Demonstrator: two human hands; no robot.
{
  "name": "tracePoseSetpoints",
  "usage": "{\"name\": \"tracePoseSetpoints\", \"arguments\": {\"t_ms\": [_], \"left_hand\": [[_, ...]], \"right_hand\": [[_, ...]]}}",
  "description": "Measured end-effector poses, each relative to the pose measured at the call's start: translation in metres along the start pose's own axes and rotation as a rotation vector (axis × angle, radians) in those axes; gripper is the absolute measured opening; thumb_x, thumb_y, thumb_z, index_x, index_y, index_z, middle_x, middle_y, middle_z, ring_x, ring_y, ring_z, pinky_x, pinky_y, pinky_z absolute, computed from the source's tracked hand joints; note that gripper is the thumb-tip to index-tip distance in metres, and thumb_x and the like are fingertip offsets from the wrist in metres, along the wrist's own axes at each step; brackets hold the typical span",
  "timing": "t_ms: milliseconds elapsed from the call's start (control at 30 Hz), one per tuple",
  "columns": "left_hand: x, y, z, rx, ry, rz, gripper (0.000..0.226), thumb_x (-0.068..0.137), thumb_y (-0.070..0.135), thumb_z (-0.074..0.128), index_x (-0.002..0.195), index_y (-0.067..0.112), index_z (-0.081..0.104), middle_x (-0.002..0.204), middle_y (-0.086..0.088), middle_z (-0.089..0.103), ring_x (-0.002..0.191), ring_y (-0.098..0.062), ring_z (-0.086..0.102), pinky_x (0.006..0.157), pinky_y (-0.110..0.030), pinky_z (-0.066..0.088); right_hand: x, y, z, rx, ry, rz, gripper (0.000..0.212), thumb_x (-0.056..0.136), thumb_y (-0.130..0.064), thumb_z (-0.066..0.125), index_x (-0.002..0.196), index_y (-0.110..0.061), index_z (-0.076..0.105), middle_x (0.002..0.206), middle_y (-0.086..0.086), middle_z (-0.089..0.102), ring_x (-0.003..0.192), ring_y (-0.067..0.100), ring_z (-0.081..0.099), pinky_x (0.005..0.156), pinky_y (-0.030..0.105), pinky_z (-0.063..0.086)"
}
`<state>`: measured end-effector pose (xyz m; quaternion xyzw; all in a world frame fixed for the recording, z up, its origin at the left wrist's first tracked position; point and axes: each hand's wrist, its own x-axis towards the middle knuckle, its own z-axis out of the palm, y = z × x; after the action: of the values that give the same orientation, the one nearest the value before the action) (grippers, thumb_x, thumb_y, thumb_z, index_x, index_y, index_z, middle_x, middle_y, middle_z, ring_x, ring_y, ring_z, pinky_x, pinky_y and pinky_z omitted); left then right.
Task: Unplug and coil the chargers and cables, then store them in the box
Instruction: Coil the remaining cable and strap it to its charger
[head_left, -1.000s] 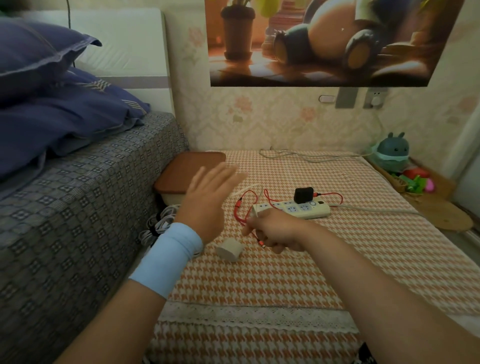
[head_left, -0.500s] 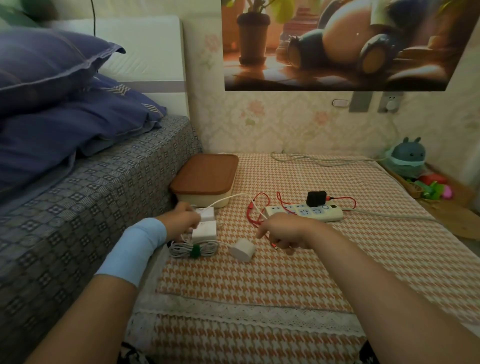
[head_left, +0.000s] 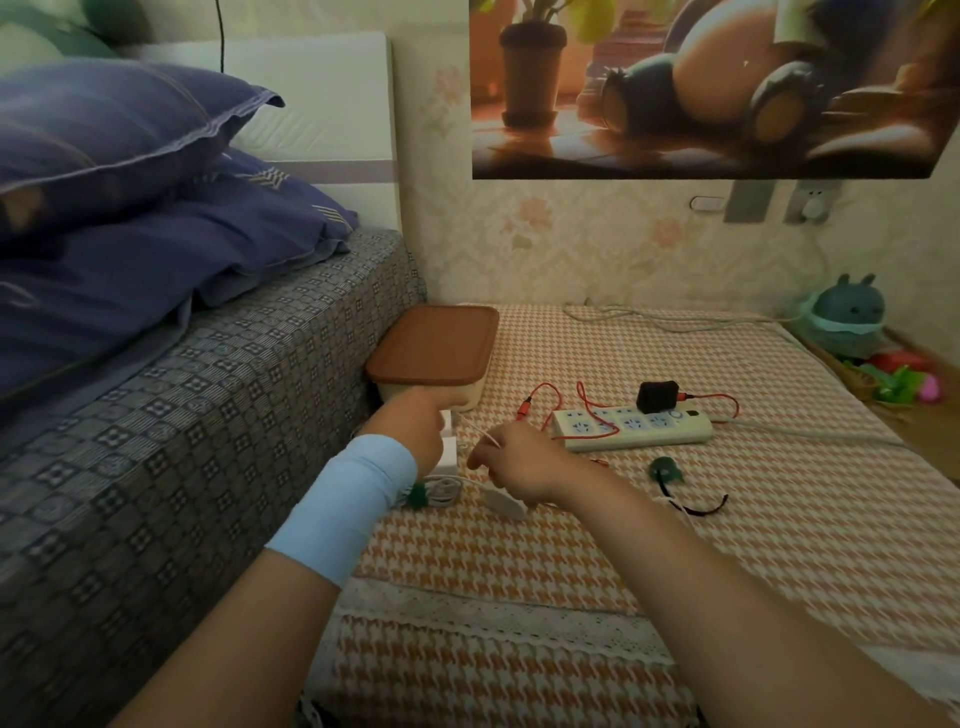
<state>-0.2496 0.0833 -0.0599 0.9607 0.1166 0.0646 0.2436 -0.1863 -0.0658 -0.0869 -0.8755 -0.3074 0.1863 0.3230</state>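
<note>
My left hand (head_left: 422, 431) grips a white charger block (head_left: 448, 448) just in front of the cream box with a brown lid (head_left: 436, 347). My right hand (head_left: 514, 460) pinches the thin white cable (head_left: 480, 434) that runs from that charger. A coiled white cable with a green tie (head_left: 434, 491) lies under my hands, and a round white charger (head_left: 505, 503) sits beside it. A white power strip (head_left: 631, 427) holds a black charger (head_left: 657, 396) with a red cable (head_left: 540, 402) plugged in.
A green and black cable tie (head_left: 675, 480) lies right of my right arm. The bed (head_left: 156, 441) with blue pillows rises on the left. A grey cord (head_left: 665, 319) runs along the wall. Toys (head_left: 847, 317) sit at the far right edge.
My left hand dropped from mid-air to the white charger and now grips it. My right hand moved left from the red cable onto the white cable. The camera view shifted left.
</note>
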Motion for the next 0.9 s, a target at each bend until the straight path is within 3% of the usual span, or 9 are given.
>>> {"name": "tracePoseSetpoints", "arguments": {"t_ms": [67,167,300,400,467,533,667,800,900], "left_hand": [[0.006,-0.009,-0.007,0.09,0.067,-0.093,0.045,0.089,-0.001,0.048,0.117,0.028,0.068,0.121,-0.004,0.063,0.098,-0.024,0.06,0.08,-0.025,0.046],[0.012,-0.023,-0.022,0.25,0.072,-0.255,0.023,0.091,0.02,0.044,0.084,0.02,0.065,0.093,-0.003,0.061,0.08,-0.022,0.054,0.072,-0.028,0.043],[0.016,-0.035,-0.027,0.298,0.234,-0.342,0.053,0.097,0.053,0.035,0.071,0.015,0.06,0.07,-0.004,0.057,0.061,-0.021,0.052,0.057,-0.026,0.038],[0.018,-0.045,-0.028,0.358,0.324,-0.41,0.053,0.094,0.059,0.042,0.074,0.016,0.066,0.076,-0.005,0.062,0.069,-0.025,0.058,0.061,-0.029,0.047],[0.015,-0.047,-0.027,0.458,0.343,-0.416,0.04,0.087,0.057,0.055,0.084,0.02,0.07,0.093,-0.007,0.065,0.09,-0.028,0.061,0.074,-0.034,0.052],[0.014,-0.045,-0.017,0.562,0.356,-0.267,0.024,0.083,0.038,0.065,0.105,0.027,0.067,0.115,-0.006,0.062,0.11,-0.03,0.053,0.087,-0.038,0.046],[0.009,-0.011,0.021,-0.007,0.259,0.248,0.061,0.071,-0.018,0.053,0.118,0.019,0.068,0.125,-0.005,0.061,0.116,-0.022,0.054,0.1,-0.036,0.046],[0.006,0.013,0.024,-0.466,0.206,0.293,0.057,0.068,-0.022,0.039,0.091,0.019,0.072,0.093,-0.001,0.071,0.091,-0.015,0.066,0.088,-0.036,0.055],[0.008,0.006,0.009,-0.442,-0.001,0.179,0.043,0.078,-0.012,0.045,0.074,0.022,0.071,0.069,0.002,0.065,0.066,-0.009,0.056,0.067,-0.029,0.047]], "right_hand": [[0.0,0.003,-0.002,0.052,0.035,-0.004,0.028,0.099,-0.027,0.06,0.074,-0.014,0.063,0.069,0.006,0.059,0.057,0.02,0.052,0.051,0.029,0.044],[-0.008,0.008,-0.014,-0.029,-0.071,0.096,0.029,0.092,-0.035,0.071,0.082,-0.008,0.073,0.072,0.006,0.072,0.047,0.018,0.057,0.048,0.028,0.051],[-0.017,0.013,-0.03,-0.136,-0.21,0.312,0.042,0.094,-0.048,0.064,0.085,-0.008,0.074,0.071,0.002,0.076,0.057,0.019,0.068,0.07,0.036,0.061],[-0.019,0.013,-0.039,-0.278,-0.169,0.364,0.045,0.098,-0.05,0.057,0.087,-0.009,0.073,0.072,0.003,0.066,0.066,0.021,0.065,0.066,0.032,0.054],[-0.015,0.016,-0.042,-0.394,-0.093,0.3,0.038,0.103,-0.042,0.05,0.108,-0.014,0.074,0.079,0.002,0.059,0.078,0.023,0.063,0.071,0.034,0.051],[-0.009,0.017,-0.038,-0.39,-0.045,0.218,0.034,0.104,-0.031,0.045,0.114,-0.014,0.073,0.085,0.004,0.061,0.075,0.021,0.056,0.068,0.032,0.046],[-0.001,0.011,-0.024,-0.179,0.016,0.062,0.033,0.101,-0.02,0.044,0.105,-0.008,0.075,0.087,-0.001,0.063,0.071,0.018,0.055,0.062,0.031,0.042],[0.002,0.01,-0.018,-0.156,0.129,-0.082,0.03,0.103,-0.028,0.048,0.092,-0.017,0.073,0.083,0.004,0.067,0.076,0.025,0.06,0.07,0.039,0.049],[0.001,0.012,-0.016,-0.146,0.159,-0.132,0.026,0.097,-0.034,0.064,0.08,-0.017,0.075,0.073,0.006,0.069,0.068,0.022,0.062,0.065,0.039,0.049]]}}
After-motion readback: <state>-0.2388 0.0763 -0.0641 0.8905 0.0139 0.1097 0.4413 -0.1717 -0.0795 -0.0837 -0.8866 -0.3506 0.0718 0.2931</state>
